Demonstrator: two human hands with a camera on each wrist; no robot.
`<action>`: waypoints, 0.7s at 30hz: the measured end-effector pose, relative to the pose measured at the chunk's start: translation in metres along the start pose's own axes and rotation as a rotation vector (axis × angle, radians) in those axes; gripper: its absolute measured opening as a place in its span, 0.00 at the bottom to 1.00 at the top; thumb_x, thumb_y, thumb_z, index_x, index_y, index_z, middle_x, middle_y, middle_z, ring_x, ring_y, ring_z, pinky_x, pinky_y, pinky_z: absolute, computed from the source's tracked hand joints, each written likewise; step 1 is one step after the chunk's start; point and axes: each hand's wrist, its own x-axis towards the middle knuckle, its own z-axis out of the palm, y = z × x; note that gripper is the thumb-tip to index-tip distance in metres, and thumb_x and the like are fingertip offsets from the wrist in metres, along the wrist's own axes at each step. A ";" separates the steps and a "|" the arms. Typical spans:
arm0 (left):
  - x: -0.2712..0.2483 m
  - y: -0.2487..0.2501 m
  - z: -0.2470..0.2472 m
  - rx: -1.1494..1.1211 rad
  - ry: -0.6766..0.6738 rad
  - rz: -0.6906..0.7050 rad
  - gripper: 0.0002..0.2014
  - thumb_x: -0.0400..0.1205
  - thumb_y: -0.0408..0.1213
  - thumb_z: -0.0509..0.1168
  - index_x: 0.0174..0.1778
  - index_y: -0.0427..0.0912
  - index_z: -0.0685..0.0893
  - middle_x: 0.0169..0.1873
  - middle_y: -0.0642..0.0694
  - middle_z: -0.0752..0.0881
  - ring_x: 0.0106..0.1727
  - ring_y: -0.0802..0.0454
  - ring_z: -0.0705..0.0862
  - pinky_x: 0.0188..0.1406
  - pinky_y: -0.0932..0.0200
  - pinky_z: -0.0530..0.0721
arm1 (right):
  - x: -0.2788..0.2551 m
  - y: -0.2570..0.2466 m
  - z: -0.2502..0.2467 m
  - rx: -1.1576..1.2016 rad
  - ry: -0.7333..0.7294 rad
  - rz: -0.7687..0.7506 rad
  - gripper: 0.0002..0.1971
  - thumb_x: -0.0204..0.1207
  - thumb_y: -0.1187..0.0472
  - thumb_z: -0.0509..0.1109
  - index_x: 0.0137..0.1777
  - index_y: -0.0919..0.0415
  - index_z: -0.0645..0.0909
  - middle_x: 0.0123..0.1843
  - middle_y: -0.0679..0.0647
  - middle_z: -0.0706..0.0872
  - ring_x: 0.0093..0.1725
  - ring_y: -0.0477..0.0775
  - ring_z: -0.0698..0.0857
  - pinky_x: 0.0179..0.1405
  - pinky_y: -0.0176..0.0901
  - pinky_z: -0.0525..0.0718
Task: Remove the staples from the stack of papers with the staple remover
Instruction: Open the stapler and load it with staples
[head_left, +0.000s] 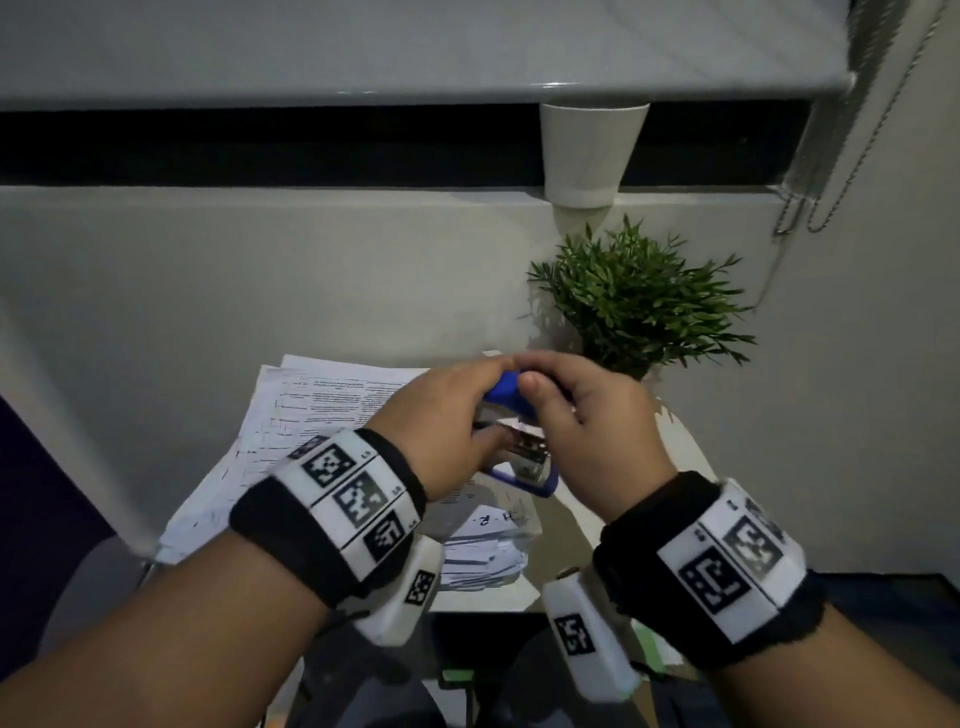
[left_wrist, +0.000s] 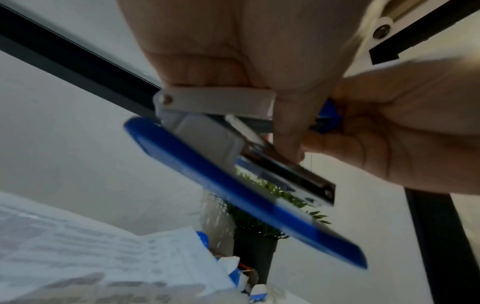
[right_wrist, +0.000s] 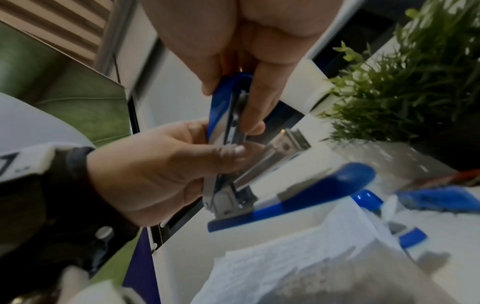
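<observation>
Both hands are raised above the bench (head_left: 691, 457), sharing one blue-and-metal stapler-type tool (head_left: 524, 447) that is swung open at its hinge. The left hand (head_left: 447, 431) grips the metal upper part, fingers (left_wrist: 288, 131) curled round it w/ the thumb pressing from the side. The right hand (head_left: 587, 415) pinches the blue end of the same upper arm between thumb and fingers (right_wrist: 255, 111) — so both sets of fingers are closed on the tool, neither spread wide. In the left wrist view the blue base (left_wrist: 233, 189) hangs away at an angle below the metal channel; the right wrist view shows the same, hinge end lowest. Whether this is the staple remover itself or a stapler w/ a remover tip cannot be told.

The stack of papers (head_left: 311, 426) lies on the bench under and to the left of the hands, sheets fanned & uneven, printed text facing up. A smaller pile of folded slips (head_left: 488, 545) sits nearer the person. Behind the hands, to the right — a green potted plant (head_left: 634, 301). Other blue items (right_wrist: 436, 199) lie past the papers, blurred
</observation>
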 end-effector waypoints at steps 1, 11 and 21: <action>0.000 -0.001 0.001 -0.007 -0.011 -0.033 0.20 0.75 0.38 0.70 0.63 0.52 0.79 0.55 0.49 0.85 0.57 0.49 0.81 0.56 0.58 0.77 | -0.002 0.003 0.003 0.041 -0.031 0.009 0.11 0.80 0.61 0.69 0.58 0.59 0.89 0.48 0.51 0.90 0.47 0.41 0.84 0.50 0.32 0.80; -0.019 -0.035 0.027 -0.183 -0.134 -0.357 0.12 0.75 0.39 0.73 0.49 0.47 0.78 0.43 0.50 0.82 0.46 0.49 0.82 0.50 0.54 0.80 | -0.024 0.045 0.024 -0.318 -0.457 0.220 0.13 0.79 0.55 0.72 0.61 0.54 0.87 0.57 0.50 0.84 0.52 0.47 0.77 0.54 0.38 0.74; -0.024 -0.060 0.027 -0.719 -0.017 -0.424 0.18 0.63 0.55 0.72 0.39 0.49 0.78 0.34 0.57 0.81 0.43 0.54 0.80 0.53 0.54 0.76 | -0.028 0.054 0.032 -0.382 -0.576 0.313 0.10 0.76 0.54 0.74 0.50 0.60 0.89 0.45 0.52 0.85 0.44 0.50 0.79 0.40 0.38 0.74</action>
